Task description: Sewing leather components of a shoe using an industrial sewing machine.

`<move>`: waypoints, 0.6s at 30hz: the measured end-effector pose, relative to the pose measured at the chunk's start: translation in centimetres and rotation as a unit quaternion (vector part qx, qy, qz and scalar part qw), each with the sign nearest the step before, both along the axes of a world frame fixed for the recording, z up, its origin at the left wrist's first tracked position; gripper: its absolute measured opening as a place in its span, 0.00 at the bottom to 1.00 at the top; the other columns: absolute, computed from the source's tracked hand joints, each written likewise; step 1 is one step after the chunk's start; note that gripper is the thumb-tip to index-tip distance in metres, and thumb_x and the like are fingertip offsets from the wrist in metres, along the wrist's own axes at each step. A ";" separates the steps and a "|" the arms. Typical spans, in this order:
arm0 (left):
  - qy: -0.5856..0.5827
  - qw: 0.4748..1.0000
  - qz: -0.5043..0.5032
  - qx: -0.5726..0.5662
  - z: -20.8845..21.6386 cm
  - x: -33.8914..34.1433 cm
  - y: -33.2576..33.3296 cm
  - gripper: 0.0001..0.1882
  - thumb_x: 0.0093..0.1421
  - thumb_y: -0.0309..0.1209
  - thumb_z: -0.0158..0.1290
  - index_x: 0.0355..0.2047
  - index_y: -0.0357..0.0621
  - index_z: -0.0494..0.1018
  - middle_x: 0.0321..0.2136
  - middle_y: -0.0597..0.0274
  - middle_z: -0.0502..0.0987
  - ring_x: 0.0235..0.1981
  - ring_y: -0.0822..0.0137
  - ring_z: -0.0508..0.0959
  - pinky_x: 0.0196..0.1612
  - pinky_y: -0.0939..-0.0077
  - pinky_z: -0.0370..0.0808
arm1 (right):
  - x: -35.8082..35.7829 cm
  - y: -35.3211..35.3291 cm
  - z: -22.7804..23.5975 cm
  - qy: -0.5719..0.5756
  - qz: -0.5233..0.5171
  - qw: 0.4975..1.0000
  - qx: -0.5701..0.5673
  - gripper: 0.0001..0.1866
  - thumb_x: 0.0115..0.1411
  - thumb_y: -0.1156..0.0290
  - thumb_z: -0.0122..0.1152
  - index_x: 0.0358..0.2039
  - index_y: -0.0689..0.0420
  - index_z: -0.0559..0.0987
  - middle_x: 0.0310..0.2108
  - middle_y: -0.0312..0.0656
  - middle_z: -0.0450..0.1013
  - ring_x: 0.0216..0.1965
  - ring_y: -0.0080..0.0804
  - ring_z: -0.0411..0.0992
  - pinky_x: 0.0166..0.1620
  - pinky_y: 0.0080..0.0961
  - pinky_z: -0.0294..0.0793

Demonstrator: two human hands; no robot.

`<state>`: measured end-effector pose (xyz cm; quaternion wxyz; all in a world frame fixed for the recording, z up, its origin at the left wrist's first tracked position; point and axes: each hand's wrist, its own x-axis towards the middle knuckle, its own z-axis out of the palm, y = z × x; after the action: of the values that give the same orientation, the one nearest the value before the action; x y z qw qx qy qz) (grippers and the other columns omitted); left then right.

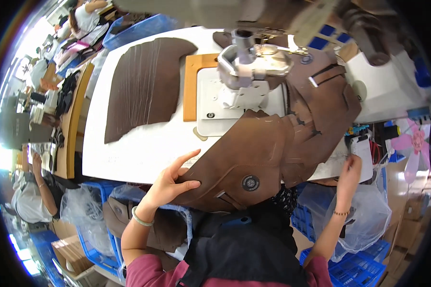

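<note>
A large brown leather-like panel (254, 158) lies across the front of the white sewing table, with a round dark badge and a short slit with a light edge on it. My left hand (167, 184) is at its left edge, fingers spread, thumb resting on the brown surface. At the table's right front edge, my right hand (350, 172) has its fingers drawn together; whatever is in them is hidden. Behind the panel stands the sewing machine head (254, 67). More brown pieces (321, 95), with black straps, are bunched to its right.
Another brown piece (146, 86) lies flat at the table's left. Blue crates (98, 229) with plastic bags stand below both sides of the table. A pink fan (414, 143) and small tools are at the right. Other people (31, 198) sit at the far left.
</note>
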<state>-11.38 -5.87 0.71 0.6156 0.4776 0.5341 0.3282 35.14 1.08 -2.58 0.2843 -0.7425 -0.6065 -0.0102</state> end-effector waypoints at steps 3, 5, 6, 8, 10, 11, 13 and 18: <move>-0.062 0.997 0.049 -0.015 0.2 -0.3 -1.2 0.39 0.55 0.19 0.58 0.65 0.42 0.54 0.38 0.60 0.79 0.41 0.78 0.74 0.49 0.80 0.70 | 0.9 -2.3 0.4 0.068 -0.054 0.990 0.115 0.12 0.70 0.71 0.40 0.47 0.66 0.65 0.35 0.48 0.71 0.27 0.32 0.71 0.34 0.25 0.70; -0.112 0.992 0.057 -0.010 0.0 -0.9 -1.7 0.38 0.55 0.18 0.57 0.65 0.43 0.56 0.43 0.57 0.78 0.46 0.73 0.75 0.53 0.77 0.68 | -3.3 -3.6 3.6 0.155 -0.047 0.978 0.130 0.11 0.70 0.70 0.40 0.44 0.64 0.68 0.33 0.46 0.71 0.26 0.30 0.69 0.33 0.24 0.68; -0.110 0.992 0.063 -0.011 -0.3 -1.2 -2.1 0.38 0.55 0.18 0.57 0.65 0.43 0.56 0.43 0.57 0.78 0.46 0.73 0.75 0.53 0.77 0.68 | -5.8 -4.4 4.5 0.240 -0.044 0.959 0.146 0.11 0.70 0.69 0.41 0.40 0.62 0.70 0.32 0.44 0.71 0.25 0.27 0.67 0.32 0.23 0.67; -0.034 0.991 0.096 0.083 -1.3 -0.7 -3.1 0.34 0.56 0.19 0.57 0.63 0.42 0.61 0.49 0.56 0.76 0.52 0.69 0.72 0.57 0.75 0.65 | -8.4 -6.1 4.8 0.186 0.084 0.979 0.026 0.14 0.70 0.67 0.42 0.40 0.63 0.74 0.33 0.41 0.72 0.26 0.24 0.66 0.31 0.20 0.67; 0.050 0.995 0.053 0.075 -0.2 0.2 -3.1 0.28 0.56 0.21 0.57 0.59 0.40 0.66 0.56 0.56 0.71 0.58 0.69 0.67 0.61 0.75 0.61 | -13.8 -4.9 5.6 0.093 0.336 0.937 0.036 0.15 0.62 0.71 0.55 0.49 0.60 0.75 0.29 0.41 0.71 0.26 0.30 0.67 0.31 0.26 0.70; 0.095 0.986 0.068 0.117 -0.1 1.0 -3.2 0.25 0.57 0.23 0.57 0.56 0.39 0.69 0.47 0.55 0.76 0.50 0.65 0.74 0.55 0.75 0.67 | -16.1 -4.5 5.4 0.085 0.372 0.924 0.019 0.18 0.58 0.70 0.60 0.50 0.59 0.76 0.29 0.40 0.69 0.26 0.32 0.67 0.30 0.26 0.70; 0.196 0.975 0.040 0.093 1.4 1.8 -2.7 0.26 0.56 0.22 0.57 0.56 0.42 0.70 0.42 0.56 0.75 0.43 0.65 0.74 0.50 0.76 0.68 | -18.5 -4.1 4.0 0.069 0.403 0.913 -0.001 0.22 0.54 0.69 0.65 0.51 0.57 0.76 0.28 0.40 0.67 0.26 0.33 0.67 0.30 0.27 0.69; 0.496 0.788 0.048 0.362 0.3 3.3 -1.9 0.19 0.55 0.24 0.57 0.49 0.45 0.75 0.39 0.55 0.69 0.29 0.61 0.71 0.35 0.71 0.71 | -20.0 -3.4 0.7 0.049 0.402 0.914 -0.009 0.21 0.55 0.67 0.65 0.49 0.59 0.75 0.28 0.41 0.65 0.26 0.34 0.68 0.28 0.28 0.70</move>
<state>-8.09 -7.78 0.99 0.0314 0.7362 0.6302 0.2446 15.13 -2.36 -1.85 0.2867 -0.4385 -0.8390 0.1468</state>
